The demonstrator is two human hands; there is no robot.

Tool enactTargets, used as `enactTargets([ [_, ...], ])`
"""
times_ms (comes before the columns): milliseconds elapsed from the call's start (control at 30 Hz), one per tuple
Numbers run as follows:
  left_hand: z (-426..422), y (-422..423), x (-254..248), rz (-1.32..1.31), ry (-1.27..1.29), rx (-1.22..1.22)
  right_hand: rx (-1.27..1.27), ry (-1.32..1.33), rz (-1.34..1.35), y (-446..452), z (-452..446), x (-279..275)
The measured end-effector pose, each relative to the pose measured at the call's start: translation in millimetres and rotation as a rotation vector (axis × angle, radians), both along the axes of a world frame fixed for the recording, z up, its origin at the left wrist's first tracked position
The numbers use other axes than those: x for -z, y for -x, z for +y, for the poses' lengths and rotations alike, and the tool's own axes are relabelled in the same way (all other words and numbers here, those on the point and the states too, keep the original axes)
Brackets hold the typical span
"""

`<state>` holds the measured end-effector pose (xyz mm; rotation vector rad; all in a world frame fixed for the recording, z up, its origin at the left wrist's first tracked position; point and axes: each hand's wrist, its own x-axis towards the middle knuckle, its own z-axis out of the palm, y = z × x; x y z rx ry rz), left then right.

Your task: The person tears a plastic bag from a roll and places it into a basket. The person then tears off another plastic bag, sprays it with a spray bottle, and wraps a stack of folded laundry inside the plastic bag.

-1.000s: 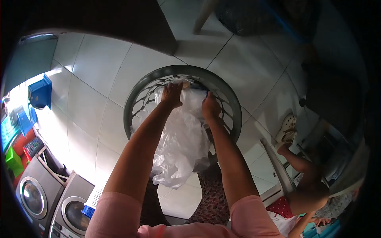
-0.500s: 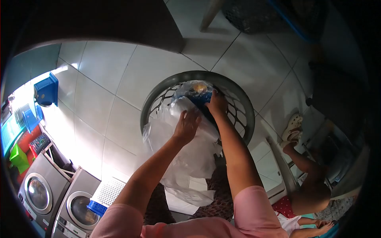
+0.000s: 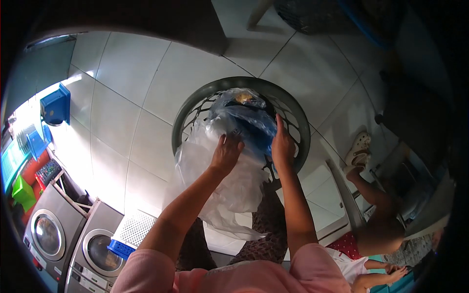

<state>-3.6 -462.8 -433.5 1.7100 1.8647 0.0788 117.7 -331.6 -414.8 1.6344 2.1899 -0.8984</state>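
Fingers (image 3: 223, 139) of the person's left hand (image 3: 226, 157) lie slightly apart on crumpled plastic; the right hand (image 3: 283, 148) has its index finger stretched forward, and I cannot tell whether its other fingers pinch anything.

Around the person spreads a pale, square-tiled floor (image 3: 107, 115). At lower left are two grey front-loading washing machines (image 3: 53, 222); at lower right, another person's bent leg ends in a cream clog with holes (image 3: 360, 148). Between the person's knees and the open tiles sits a round, dark grey-green plastic basket (image 3: 304, 124) with lattice sides. A big, cloudy-white heap of thin plastic sheeting (image 3: 244, 190) fills its near side and spills over the rim towards the lap. Beyond it, inside the basket, is a dark blue bundle under clear film (image 3: 255, 131), topped by a small golden-orange patch (image 3: 244, 98).

Compared with half a second ago, the right hand has come nearer the body, and more blue shows. That suggests the bundle is being uncovered or spread, though glare on the film makes this uncertain.
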Motion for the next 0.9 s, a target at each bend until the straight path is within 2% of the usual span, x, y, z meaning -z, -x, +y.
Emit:
enactTargets([
  [100,-0.5,-1.9,-2.2,0.029,0.057,0.022,-0.099,-0.031,-0.095,-23.4,-11.0,-52.0],
  [167,-2.8,-3.1,-2.8,0.05,0.017,0.038,-0.017,-0.095,-0.12,-48.0,-18.9,-81.1],
  [233,-6.4,-3.9,-3.0,0.047,0.003,0.035,0.243,-0.153,0.071,-61.0,-14.2,-118.0],
  [267,-7.6,-5.0,-3.2,0.046,-0.015,0.032,0.405,-0.15,0.06,-69.4,-13.5,-131.2],
  [333,-8.5,-7.2,-2.8,0.037,0.0,0.025,0.479,-0.166,0.06,-94.4,-16.8,-142.3],
  [400,-8.5,-7.8,-5.7,0.034,0.017,0.019,0.294,-0.359,-0.223,-102.8,-20.0,-156.9],
  [467,-7.3,-8.1,-11.8,0.092,0.042,0.055,0.321,-0.313,-0.301,-98.9,-20.0,-165.1],
  [567,-10.2,-9.0,-10.4,0.06,0.005,0.033,-0.267,-0.332,-0.372,-79.8,-18.5,-161.0],
  [600,-10.0,-9.3,-11.0,0.062,0.005,0.031,-0.269,-0.333,-0.371,-71.8,-18.8,-155.8],
  [667,-9.0,-6.8,-12.8,0.006,0.099,0.057,-0.615,-0.082,-0.227,-46.1,-16.4,-139.9],
  [700,-10.0,-5.4,-12.5,0.01,0.101,0.055,-0.617,-0.082,-0.222,-39.9,-16.5,-127.2],
  [767,-12.0,-3.2,-10.7,-0.018,0.052,0.074,-0.612,0.392,0.012,-26.4,-13.9,-95.9],
  [833,-15.0,-3.7,-9.9,-0.007,0.022,0.068,-0.264,0.883,-0.114,14.9,14.3,-64.1],
  [900,-11.7,-2.4,-10.5,0.0,-0.02,0.06,-0.177,0.755,-0.032,42.5,18.4,-4.8],
])
